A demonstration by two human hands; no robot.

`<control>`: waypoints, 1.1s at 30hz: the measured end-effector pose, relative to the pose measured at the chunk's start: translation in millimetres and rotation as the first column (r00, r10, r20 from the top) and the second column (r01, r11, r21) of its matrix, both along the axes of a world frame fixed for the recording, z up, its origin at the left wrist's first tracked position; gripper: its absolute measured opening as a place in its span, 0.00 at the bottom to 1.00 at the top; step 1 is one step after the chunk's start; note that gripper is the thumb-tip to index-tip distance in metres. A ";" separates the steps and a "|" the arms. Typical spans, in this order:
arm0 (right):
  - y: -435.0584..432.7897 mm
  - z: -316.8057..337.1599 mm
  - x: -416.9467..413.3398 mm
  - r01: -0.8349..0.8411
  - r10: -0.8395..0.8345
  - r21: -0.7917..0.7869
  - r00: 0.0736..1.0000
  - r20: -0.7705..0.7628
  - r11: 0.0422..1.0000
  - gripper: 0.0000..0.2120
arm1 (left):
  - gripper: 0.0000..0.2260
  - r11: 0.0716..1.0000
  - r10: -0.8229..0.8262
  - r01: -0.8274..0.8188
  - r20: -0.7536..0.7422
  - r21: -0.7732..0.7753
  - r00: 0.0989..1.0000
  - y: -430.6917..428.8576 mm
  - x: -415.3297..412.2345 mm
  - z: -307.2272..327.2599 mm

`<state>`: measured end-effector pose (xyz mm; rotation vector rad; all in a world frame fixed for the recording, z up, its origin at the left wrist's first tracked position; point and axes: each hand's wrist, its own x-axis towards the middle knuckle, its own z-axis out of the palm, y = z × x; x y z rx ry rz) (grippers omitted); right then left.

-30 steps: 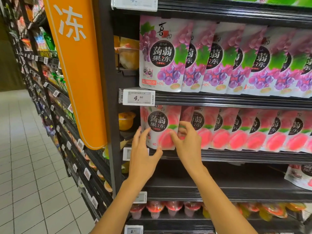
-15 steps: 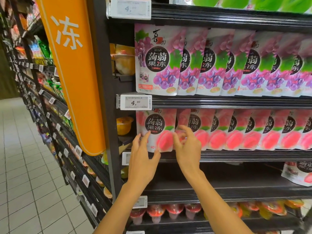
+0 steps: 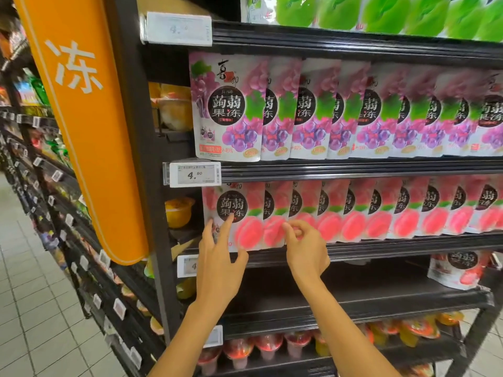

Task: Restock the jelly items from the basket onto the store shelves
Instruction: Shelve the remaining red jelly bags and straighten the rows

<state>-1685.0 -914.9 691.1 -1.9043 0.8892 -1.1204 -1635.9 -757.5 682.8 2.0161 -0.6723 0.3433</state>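
A row of pink peach jelly pouches stands on the middle shelf (image 3: 381,244). The front-left peach pouch (image 3: 246,213) faces me. My left hand (image 3: 219,257) has straight, spread fingers, and their tips touch that pouch's lower left face. My right hand (image 3: 306,247) hovers at the second peach pouch (image 3: 275,227), fingers loosely curled at its lower edge; whether they pinch it is unclear. The basket is out of view.
Purple grape pouches (image 3: 313,112) fill the shelf above and green pouches (image 3: 381,12) the top. The shelf below holds one strawberry pouch (image 3: 460,270) at far right. Jelly cups (image 3: 268,346) line the bottom shelf. An orange sign (image 3: 81,118) hangs left, beside a tiled aisle.
Both hands have eased back from the front peach pouch. My left fingers straightened onto its face, and my right hand slid right to the second pouch. The camera tilted up slightly.
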 end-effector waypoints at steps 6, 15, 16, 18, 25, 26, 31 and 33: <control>-1.3 -1.1 0.7 -0.001 0.001 -0.008 1.000 -0.006 1.000 0.09 | 0.32 1.000 0.019 -0.019 0.009 0.013 1.000 2.1 -3.2 0.1; -0.5 -27.0 -22.1 -0.032 0.030 0.035 0.998 0.053 0.999 0.04 | 0.21 0.994 0.032 -0.023 0.080 -0.106 0.996 -4.5 -28.5 -12.6; -1.7 -35.8 -27.6 -0.027 0.026 0.037 0.999 0.041 0.999 0.04 | 0.19 0.992 0.025 -0.012 0.101 -0.128 0.995 -6.6 -33.5 -17.8; -5.0 -58.6 -40.8 -0.029 0.028 0.045 0.999 0.016 0.999 0.05 | 0.15 0.989 -0.005 0.022 0.117 -0.147 0.993 -11.3 -43.7 -34.0; -33.1 -174.8 -106.0 -0.178 0.236 0.296 0.956 -0.173 0.939 0.05 | 0.10 0.983 -0.169 0.137 -0.318 -0.121 0.933 -35.3 -80.3 -146.6; -39.2 -193.1 -118.0 -0.196 0.273 0.333 0.940 -0.204 0.923 0.06 | 0.10 0.983 -0.178 0.152 -0.374 -0.098 0.910 -38.4 -89.2 -164.6; -74.1 -290.5 -181.6 -0.217 0.411 0.482 0.844 -0.344 0.849 0.13 | 0.07 0.985 -0.114 0.170 -0.646 0.025 0.755 -65.2 -138.6 -272.9; -93.5 -332.0 -202.9 -0.199 0.470 0.548 0.780 -0.414 0.813 0.13 | 0.07 0.984 -0.040 0.153 -0.712 0.094 0.701 -78.9 -161.3 -320.9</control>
